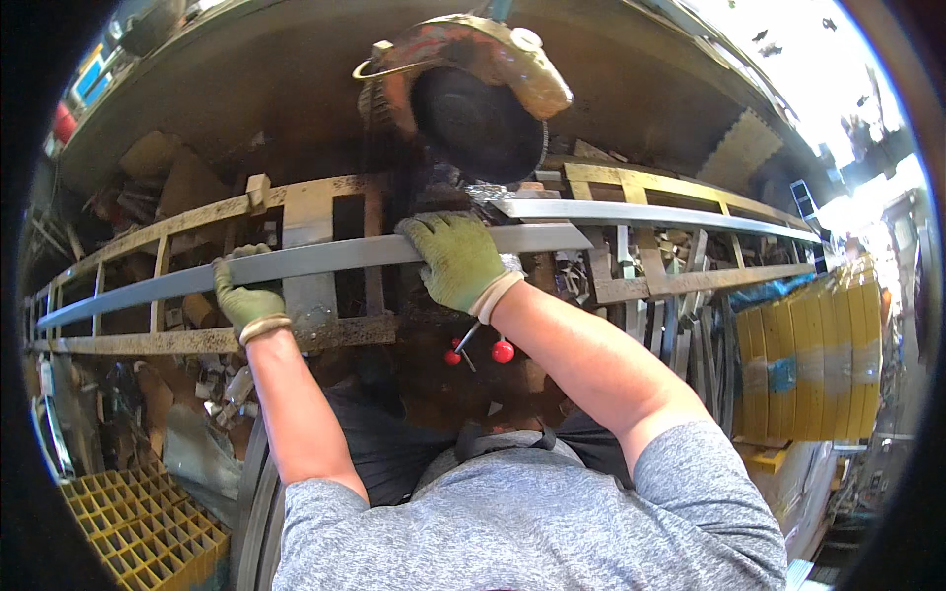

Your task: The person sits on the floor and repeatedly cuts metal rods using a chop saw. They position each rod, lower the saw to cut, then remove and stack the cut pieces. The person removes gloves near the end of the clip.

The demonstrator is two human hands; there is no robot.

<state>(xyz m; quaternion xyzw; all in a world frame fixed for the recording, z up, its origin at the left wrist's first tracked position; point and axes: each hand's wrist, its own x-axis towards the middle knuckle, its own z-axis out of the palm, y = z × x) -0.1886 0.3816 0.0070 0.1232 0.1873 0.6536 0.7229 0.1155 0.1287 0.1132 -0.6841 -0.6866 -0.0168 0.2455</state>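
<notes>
A long grey metal bar (pixel 335 255) with an angled right end lies across the yellow frame in front of me. My left hand (pixel 248 286), in a green glove, grips it left of the middle, fingers over the far edge. Nearer the angled end, my right hand (pixel 455 258), also gloved, is closed over the bar from above. Just beyond stands a cut-off saw with a large dark round blade (pixel 480 123). Another silvery bar (pixel 650 215) lies on the right-hand frame, apart from my hands.
The yellow metal frame (pixel 212 219) runs left and right of the saw. Red ball knobs (pixel 503 352) sit near my lap. Metal offcuts (pixel 680 246) lie beneath the frame. Stacked yellow pieces (pixel 808 360) stand at right; a yellow grid crate (pixel 148 527) is at lower left.
</notes>
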